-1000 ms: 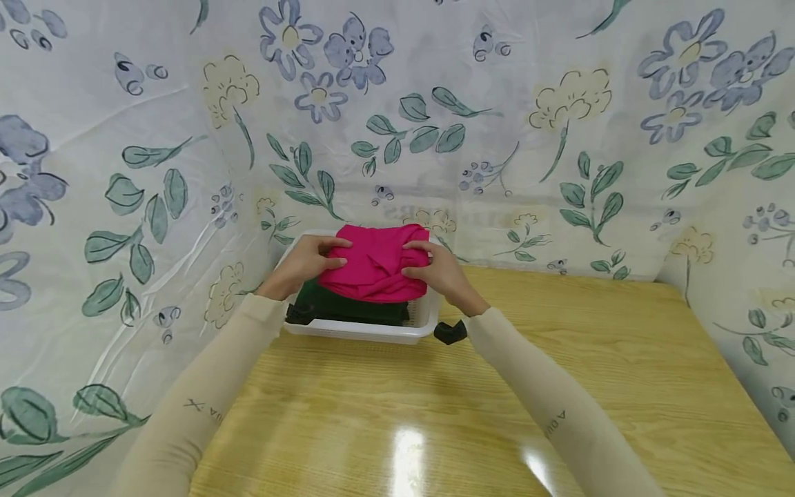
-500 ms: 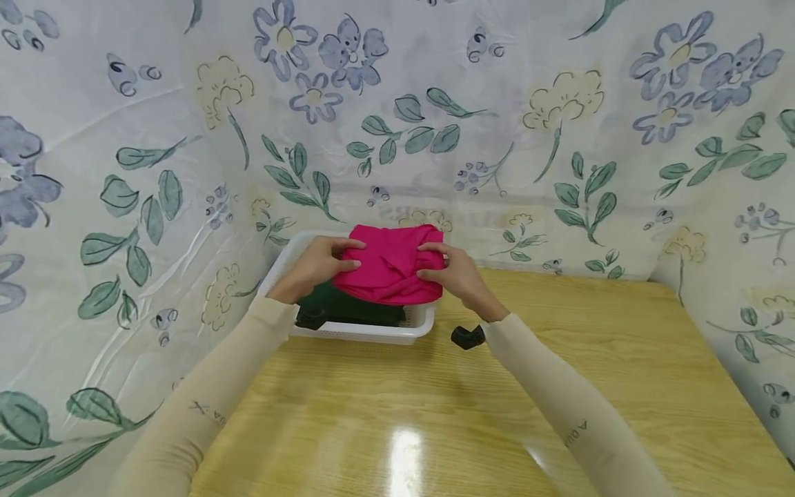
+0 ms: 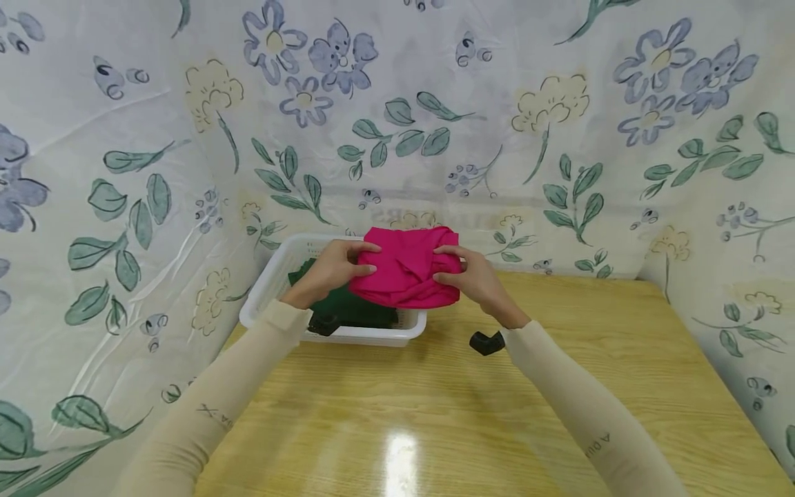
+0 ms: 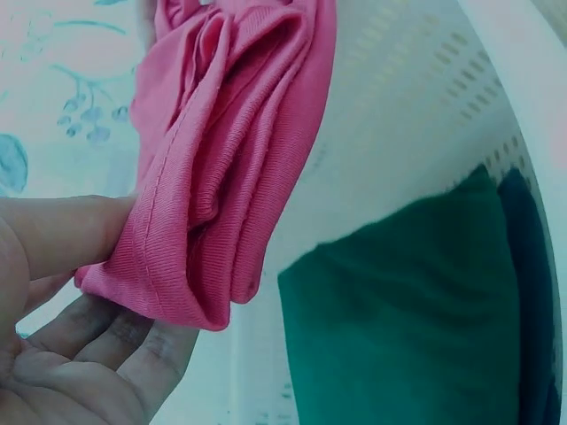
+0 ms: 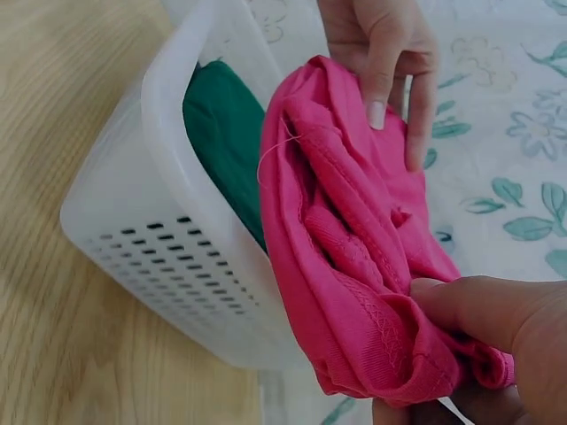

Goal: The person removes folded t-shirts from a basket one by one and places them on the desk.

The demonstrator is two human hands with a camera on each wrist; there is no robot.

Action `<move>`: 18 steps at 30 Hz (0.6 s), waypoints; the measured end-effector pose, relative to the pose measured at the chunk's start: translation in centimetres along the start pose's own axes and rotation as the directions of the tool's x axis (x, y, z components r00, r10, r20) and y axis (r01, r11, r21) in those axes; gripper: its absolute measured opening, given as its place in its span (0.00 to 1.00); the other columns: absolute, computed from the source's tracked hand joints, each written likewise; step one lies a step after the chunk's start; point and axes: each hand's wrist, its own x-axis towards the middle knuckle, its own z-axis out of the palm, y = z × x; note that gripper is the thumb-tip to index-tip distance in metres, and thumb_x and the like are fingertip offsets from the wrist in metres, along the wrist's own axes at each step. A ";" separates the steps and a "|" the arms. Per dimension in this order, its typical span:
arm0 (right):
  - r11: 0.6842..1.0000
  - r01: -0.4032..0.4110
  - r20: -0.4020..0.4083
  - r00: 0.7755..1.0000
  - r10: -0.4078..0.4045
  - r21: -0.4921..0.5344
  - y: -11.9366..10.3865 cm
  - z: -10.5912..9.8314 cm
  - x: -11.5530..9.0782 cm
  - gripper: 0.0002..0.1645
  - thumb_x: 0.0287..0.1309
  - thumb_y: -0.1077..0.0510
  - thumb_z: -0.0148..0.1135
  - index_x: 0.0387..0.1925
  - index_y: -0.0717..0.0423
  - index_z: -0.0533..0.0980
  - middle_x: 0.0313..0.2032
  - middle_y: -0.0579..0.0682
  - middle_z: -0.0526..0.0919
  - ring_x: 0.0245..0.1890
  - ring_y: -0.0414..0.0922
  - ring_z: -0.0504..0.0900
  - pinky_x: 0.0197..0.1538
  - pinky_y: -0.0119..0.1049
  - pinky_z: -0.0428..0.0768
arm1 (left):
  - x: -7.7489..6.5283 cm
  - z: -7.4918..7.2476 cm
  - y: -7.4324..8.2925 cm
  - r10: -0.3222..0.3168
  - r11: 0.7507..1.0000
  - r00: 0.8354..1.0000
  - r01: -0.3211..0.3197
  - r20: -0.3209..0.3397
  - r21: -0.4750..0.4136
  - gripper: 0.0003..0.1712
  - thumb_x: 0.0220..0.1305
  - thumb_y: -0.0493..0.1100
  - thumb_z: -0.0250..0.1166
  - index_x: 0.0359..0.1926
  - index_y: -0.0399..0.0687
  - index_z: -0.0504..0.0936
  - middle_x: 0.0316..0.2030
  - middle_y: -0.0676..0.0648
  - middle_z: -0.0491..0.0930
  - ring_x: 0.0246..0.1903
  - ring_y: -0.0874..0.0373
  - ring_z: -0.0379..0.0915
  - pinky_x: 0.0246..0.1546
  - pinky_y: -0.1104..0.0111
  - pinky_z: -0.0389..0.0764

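A folded bright pink garment (image 3: 406,266), layered and stitched along its edges, is held up between both hands. My left hand (image 3: 332,269) pinches its left end, thumb on one face and fingers behind; the left wrist view shows the stacked folds of the cloth (image 4: 230,168). On the other end, my right hand (image 3: 475,279) grips with thumb and fingers. Below and to the left stands a white plastic basket (image 3: 261,297) with slotted walls. Inside it lies folded dark green cloth (image 3: 366,310), with a darker bluish layer (image 4: 532,292) beside it in the left wrist view.
The basket sits on a wood-grain table (image 3: 497,400), near the back left corner. Floral-patterned fabric (image 3: 472,152) covers the walls behind and at both sides. A black wrist mount (image 3: 486,343) sticks out below the right wrist.
Both hands have carried the pink garment to the right, from above the basket toward its right edge. More of the basket and the green cloth shows now.
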 end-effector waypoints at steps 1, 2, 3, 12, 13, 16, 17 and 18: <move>1.000 0.001 -0.002 1.000 -0.001 0.004 0.1 -0.2 -0.1 0.32 0.62 0.58 0.74 0.66 0.43 0.77 0.41 0.55 0.87 0.34 0.46 0.84 0.39 0.35 0.81 | 0.1 0.2 0.1 0.003 1.000 1.000 -0.003 0.002 0.000 0.25 0.69 0.37 0.69 0.66 0.45 0.81 0.56 0.41 0.81 0.47 0.50 0.73 0.39 0.68 0.75; 1.000 0.003 -0.005 1.000 -0.003 0.008 0.2 -0.5 -0.2 0.32 0.62 0.58 0.74 0.66 0.43 0.77 0.43 0.55 0.87 0.35 0.46 0.84 0.39 0.36 0.82 | 0.1 0.5 0.2 0.005 1.000 1.000 -0.005 0.004 0.000 0.25 0.69 0.38 0.69 0.65 0.46 0.81 0.56 0.41 0.81 0.47 0.50 0.74 0.38 0.68 0.76; 1.000 0.005 -0.008 1.000 -0.005 0.008 0.4 -0.8 -0.3 0.31 0.62 0.58 0.74 0.66 0.43 0.77 0.43 0.56 0.87 0.36 0.46 0.84 0.40 0.36 0.82 | 0.2 0.7 0.4 0.007 1.000 1.000 -0.007 0.005 -0.002 0.25 0.69 0.38 0.69 0.65 0.46 0.81 0.56 0.41 0.81 0.47 0.50 0.74 0.38 0.68 0.76; 1.000 -0.023 -0.025 0.999 0.023 -0.013 1.6 -3.0 -1.4 0.32 0.62 0.57 0.74 0.66 0.42 0.77 0.37 0.56 0.88 0.31 0.45 0.83 0.38 0.35 0.80 | 1.1 2.8 1.3 0.044 0.999 0.998 -0.044 0.033 -0.004 0.24 0.69 0.38 0.69 0.65 0.48 0.81 0.56 0.43 0.81 0.48 0.49 0.77 0.41 0.66 0.79; 0.999 -0.028 -0.027 0.999 0.028 -0.018 1.7 -3.3 -1.6 0.32 0.62 0.56 0.74 0.66 0.41 0.77 0.38 0.56 0.87 0.32 0.45 0.83 0.38 0.36 0.80 | 1.2 3.1 1.4 0.044 0.999 0.998 -0.044 0.035 -0.004 0.24 0.69 0.38 0.69 0.65 0.48 0.81 0.56 0.43 0.81 0.48 0.50 0.77 0.41 0.66 0.79; 0.999 -0.031 -0.035 0.999 0.030 -0.025 2.0 -4.0 -2.0 0.32 0.62 0.56 0.74 0.66 0.41 0.76 0.40 0.56 0.88 0.34 0.46 0.84 0.39 0.36 0.80 | 1.5 3.7 1.8 0.047 0.999 0.998 -0.046 0.048 -0.016 0.24 0.69 0.38 0.69 0.65 0.47 0.81 0.54 0.42 0.82 0.46 0.50 0.78 0.40 0.67 0.80; 0.999 -0.031 -0.039 0.999 0.030 -0.025 2.1 -4.2 -2.1 0.31 0.62 0.56 0.74 0.66 0.41 0.77 0.41 0.57 0.87 0.35 0.46 0.84 0.39 0.36 0.80 | 1.6 4.0 1.9 0.048 0.999 0.998 -0.047 0.051 -0.022 0.24 0.69 0.38 0.69 0.65 0.47 0.81 0.53 0.42 0.83 0.45 0.50 0.79 0.40 0.67 0.80; 0.999 -0.026 -0.041 0.999 0.026 -0.021 2.3 -4.4 -2.2 0.32 0.62 0.56 0.74 0.66 0.42 0.76 0.41 0.57 0.87 0.35 0.46 0.84 0.39 0.36 0.81 | 1.7 4.2 2.0 0.051 0.998 0.997 -0.049 0.055 -0.028 0.24 0.69 0.38 0.69 0.65 0.47 0.81 0.53 0.42 0.83 0.45 0.50 0.79 0.40 0.67 0.81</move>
